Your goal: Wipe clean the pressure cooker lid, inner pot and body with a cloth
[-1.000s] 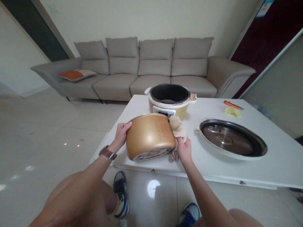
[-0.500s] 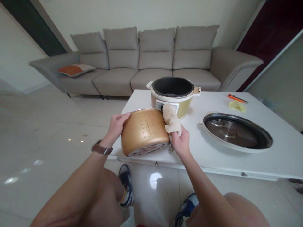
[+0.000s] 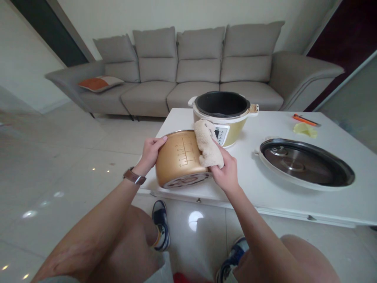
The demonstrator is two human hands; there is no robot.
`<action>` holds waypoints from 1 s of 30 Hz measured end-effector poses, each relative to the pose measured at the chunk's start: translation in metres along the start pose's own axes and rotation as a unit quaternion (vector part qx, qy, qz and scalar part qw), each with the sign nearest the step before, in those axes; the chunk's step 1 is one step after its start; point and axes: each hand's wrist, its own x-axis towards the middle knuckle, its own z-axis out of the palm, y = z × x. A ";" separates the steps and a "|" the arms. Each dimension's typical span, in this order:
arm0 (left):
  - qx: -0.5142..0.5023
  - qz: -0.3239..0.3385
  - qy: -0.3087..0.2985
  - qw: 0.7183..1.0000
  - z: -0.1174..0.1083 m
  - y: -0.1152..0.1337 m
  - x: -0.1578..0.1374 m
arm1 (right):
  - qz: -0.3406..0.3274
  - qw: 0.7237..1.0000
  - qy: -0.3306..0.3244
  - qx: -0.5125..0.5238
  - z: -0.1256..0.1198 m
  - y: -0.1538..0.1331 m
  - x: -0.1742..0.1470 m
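Observation:
A gold inner pot [image 3: 176, 157] with level marks on its side is tilted above the table's front edge, its stained underside partly turned toward me. My left hand [image 3: 152, 152] grips its rim at the left, thumb on the outer wall. In my right hand [image 3: 226, 169] is a beige cloth [image 3: 207, 145], pressed against the pot's right side. Just behind the pot stands the rice cooker body [image 3: 235, 131], white and yellow-green, with its dark opening facing up. The detached cooker lid [image 3: 306, 163] lies inner side up, right of my right hand.
The white table [image 3: 241, 188] has drawers along its front. An orange utility knife [image 3: 305, 120] and a pale yellow scrap [image 3: 305, 129] lie at the back right. Behind stands a grey sofa [image 3: 200, 92] with an orange-and-white cushion [image 3: 100, 83].
The cloth has slid leftward over the pot's side, covering more of the wall. My right hand moved with it. The left hand keeps its hold, and the view has shifted slightly.

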 end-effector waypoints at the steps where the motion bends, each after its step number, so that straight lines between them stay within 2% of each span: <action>1: -0.002 -0.003 -0.001 1.000 0.000 -0.001 0.001 | 0.015 1.000 0.004 0.005 0.001 0.002 -0.001; 11: -0.020 -0.003 -0.010 1.000 -0.001 -0.006 0.003 | 0.144 0.984 0.077 0.072 0.008 0.021 -0.015; 14: -0.028 -0.006 0.005 1.000 -0.003 -0.005 0.000 | 0.224 0.962 0.112 0.107 0.017 0.032 -0.019; 17: -0.024 -0.012 0.016 1.000 -0.003 -0.005 -0.003 | 0.311 0.927 0.150 0.146 0.027 0.041 -0.024; 20: -0.021 -0.019 0.018 0.999 -0.003 -0.004 -0.004 | 0.344 0.905 0.177 0.179 0.031 0.045 -0.025; 23: -0.019 -0.018 0.015 1.000 -0.003 -0.004 -0.005 | 0.338 0.905 0.193 0.171 0.026 0.040 -0.019; 25: -0.016 -0.014 0.011 1.000 -0.001 -0.004 -0.006 | 0.307 0.922 0.196 0.132 0.018 0.032 -0.013; 27: -0.018 -0.013 0.006 1.000 0.001 -0.005 -0.006 | 0.244 0.951 0.170 0.078 0.008 0.022 -0.008; 30: -0.030 -0.017 0.004 0.999 0.004 -0.008 -0.008 | 0.098 0.992 0.082 -0.001 -0.004 0.006 -0.003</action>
